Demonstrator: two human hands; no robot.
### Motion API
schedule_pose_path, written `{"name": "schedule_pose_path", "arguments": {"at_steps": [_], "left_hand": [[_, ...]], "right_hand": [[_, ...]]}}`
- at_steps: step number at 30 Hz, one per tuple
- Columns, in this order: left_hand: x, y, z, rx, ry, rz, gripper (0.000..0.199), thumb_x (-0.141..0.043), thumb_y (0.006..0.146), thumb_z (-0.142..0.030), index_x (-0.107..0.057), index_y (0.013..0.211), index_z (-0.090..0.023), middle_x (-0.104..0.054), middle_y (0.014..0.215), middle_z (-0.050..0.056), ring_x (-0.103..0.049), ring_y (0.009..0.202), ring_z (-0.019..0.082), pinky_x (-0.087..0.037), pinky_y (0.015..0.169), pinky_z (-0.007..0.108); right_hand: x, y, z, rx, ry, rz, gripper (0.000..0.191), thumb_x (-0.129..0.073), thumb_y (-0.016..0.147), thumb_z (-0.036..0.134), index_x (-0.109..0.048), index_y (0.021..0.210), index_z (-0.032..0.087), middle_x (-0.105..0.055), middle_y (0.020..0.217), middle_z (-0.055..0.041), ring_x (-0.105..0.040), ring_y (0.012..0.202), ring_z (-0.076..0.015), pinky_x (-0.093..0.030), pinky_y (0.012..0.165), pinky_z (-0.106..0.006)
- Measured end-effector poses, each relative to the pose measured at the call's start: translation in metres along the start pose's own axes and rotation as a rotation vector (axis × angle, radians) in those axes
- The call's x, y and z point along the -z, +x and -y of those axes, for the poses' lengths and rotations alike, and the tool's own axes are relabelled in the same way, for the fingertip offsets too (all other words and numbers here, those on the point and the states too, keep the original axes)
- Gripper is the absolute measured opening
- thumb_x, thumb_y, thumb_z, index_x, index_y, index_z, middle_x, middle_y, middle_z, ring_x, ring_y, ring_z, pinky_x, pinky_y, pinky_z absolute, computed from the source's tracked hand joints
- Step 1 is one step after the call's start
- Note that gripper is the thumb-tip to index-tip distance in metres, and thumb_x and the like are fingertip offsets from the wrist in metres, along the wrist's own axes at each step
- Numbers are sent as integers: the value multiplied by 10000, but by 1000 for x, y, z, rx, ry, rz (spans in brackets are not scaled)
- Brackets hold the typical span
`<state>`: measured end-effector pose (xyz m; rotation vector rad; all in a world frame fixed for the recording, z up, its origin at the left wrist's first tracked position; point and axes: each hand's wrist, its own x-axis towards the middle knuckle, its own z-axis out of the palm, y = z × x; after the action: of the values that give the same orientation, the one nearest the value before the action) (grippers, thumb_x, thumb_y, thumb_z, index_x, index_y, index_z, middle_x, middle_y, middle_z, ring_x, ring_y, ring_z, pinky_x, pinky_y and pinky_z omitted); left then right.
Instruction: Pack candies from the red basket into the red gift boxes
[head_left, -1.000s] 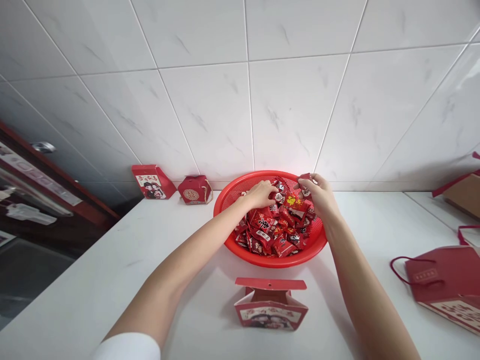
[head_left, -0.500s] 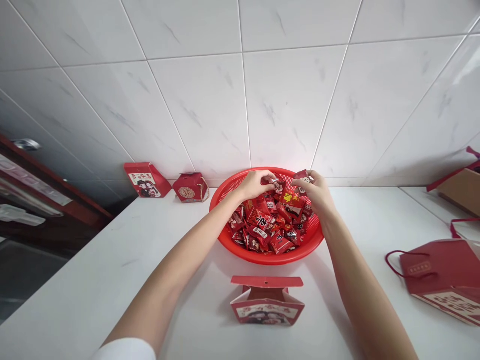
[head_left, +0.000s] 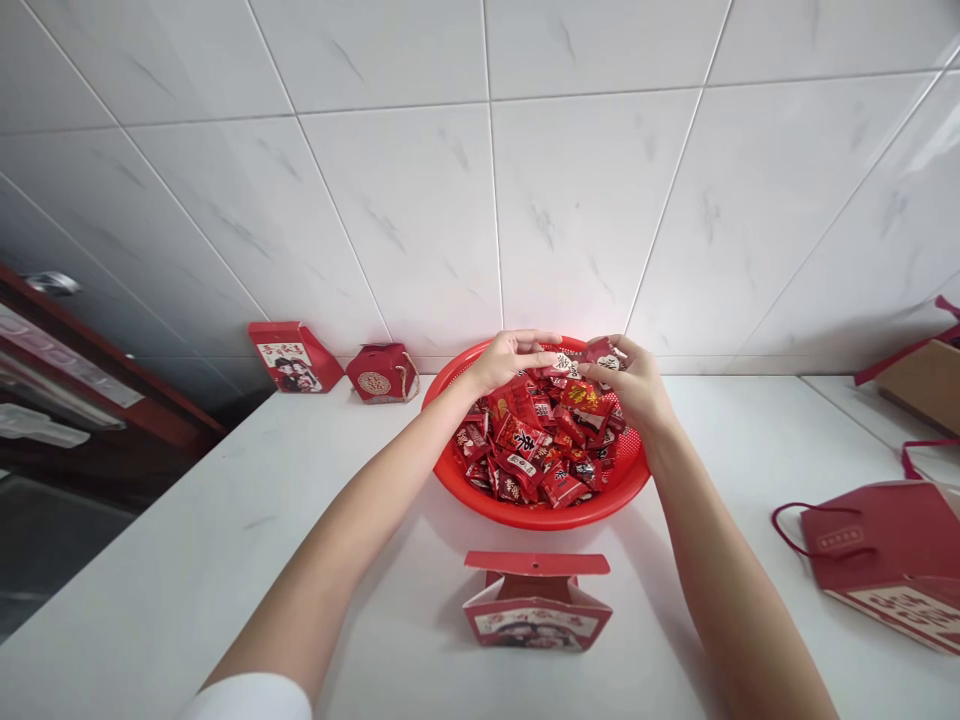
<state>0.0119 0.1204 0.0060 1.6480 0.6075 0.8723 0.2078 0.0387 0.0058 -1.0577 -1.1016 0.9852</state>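
wrapped candies (head_left: 521,437) sit heaped in the red perforated basket (head_left: 536,515), on the white counter (head_left: 300,510), near the tiled wall (head_left: 405,220). left hand (head_left: 510,362) over the basket's far left part, fingers narrow, pinching a pale-faced packet (head_left: 564,366) at its left end. right hand (head_left: 628,380) over the far right rim, thumb and fingers closed on a dark red packet (head_left: 602,352). the two packets are close together between the hands; can't tell if they touch. open red gift box (head_left: 536,625) stands on the counter on the near side of the basket, apart from it, top flaps spread, couple print on the near face. left of the basket: small red box with rope handle (head_left: 381,375), then a taller red box with couple print (head_left: 294,358), both near the wall. right side: large red box with cord handle (head_left: 885,535), cut off by the view edge, and a brown-sided box (head_left: 922,385) farther back. white sleeve (head_left: 251,697) on the left arm.
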Motion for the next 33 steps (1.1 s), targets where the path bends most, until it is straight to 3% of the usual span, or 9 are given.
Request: {"name": "schedule_pose_path", "arguments": {"at_steps": [4, 7, 10, 13, 18, 20, 25, 29, 33], "left_hand": [[0, 2, 0, 44, -72, -61, 461, -849, 759, -360, -760, 1167, -165, -779, 848, 42, -708, 764, 167, -563, 845, 358], [3, 5, 5, 39, 196, -179, 350, -669, 911, -355, -743, 1190, -157, -802, 992, 80, -742, 889, 193, -577, 896, 369], [9, 8, 15, 45, 500, -279, 287, -584, 935, -257, -747, 1137, -135, -797, 1069, 108, -735, 992, 220, -564, 966, 395], [11, 9, 23, 54, 648, -270, 237, -632, 870, -180, -760, 1067, -155, -786, 1102, 102, -713, 1048, 251, -535, 1023, 431], [3, 12, 28, 47, 861, -144, 296, -697, 800, -161, -753, 1089, -195, -736, 1219, 88, -644, 1211, 293, -466, 1120, 445], [-1, 14, 29, 63, 920, -91, 343, -712, 783, -165, -741, 1124, -188, -716, 1241, 104, -630, 1230, 315, -468, 1111, 452], [-3, 16, 33, 101, 1013, -26, 379, -749, 780, -213, -695, 1153, -175, -666, 1266, 134, -611, 1242, 343, -484, 1069, 466], [-3, 15, 34, 104, 1041, -20, 323, -770, 744, -188, -670, 1051, -180, -673, 1185, 112, -625, 1187, 325, -502, 1030, 452], [-3, 14, 30, 68, 1024, -39, 265, -769, 718, -169, -650, 953, -198, -675, 1154, 92, -625, 1165, 313, -500, 1032, 449]], "right_hand": [[-2, 1, 0, 82, 27, -19, 394, -839, 526, 283, -641, 862, 229, -667, 723, 38, -539, 582, -128, -435, 543, -277], [1, 4, -1, 82, 8, -67, 365, -800, 542, 295, -624, 856, 239, -658, 740, 35, -547, 600, -139, -441, 541, -280], [4, 5, -2, -6, -62, -61, 294, -735, 548, 277, -621, 817, 242, -637, 695, 39, -563, 612, -154, -453, 546, -283], [5, 2, -2, -80, -120, 44, 228, -708, 527, 232, -663, 750, 223, -639, 640, 30, -575, 601, -167, -463, 546, -290], [3, -4, 2, -141, -298, 407, 157, -739, 573, 206, -702, 725, 215, -636, 612, 47, -532, 540, -140, -410, 513, -269], [2, -5, 1, -133, -352, 467, 136, -769, 569, 184, -698, 682, 209, -632, 615, 46, -534, 559, -137, -411, 529, -265], [3, -2, -7, -174, -305, 352, 166, -803, 683, 321, -681, 705, 210, -631, 569, 16, -536, 507, -143, -384, 461, -258], [4, 0, -7, -221, -177, 238, 327, -745, 781, 557, -692, 842, 240, -735, 747, -30, -666, 625, -195, -499, 490, -287], [4, 3, -5, -321, 14, 166, 370, -792, 738, 584, -733, 855, 238, -766, 776, -56, -715, 670, -244, -547, 484, -320]]}}
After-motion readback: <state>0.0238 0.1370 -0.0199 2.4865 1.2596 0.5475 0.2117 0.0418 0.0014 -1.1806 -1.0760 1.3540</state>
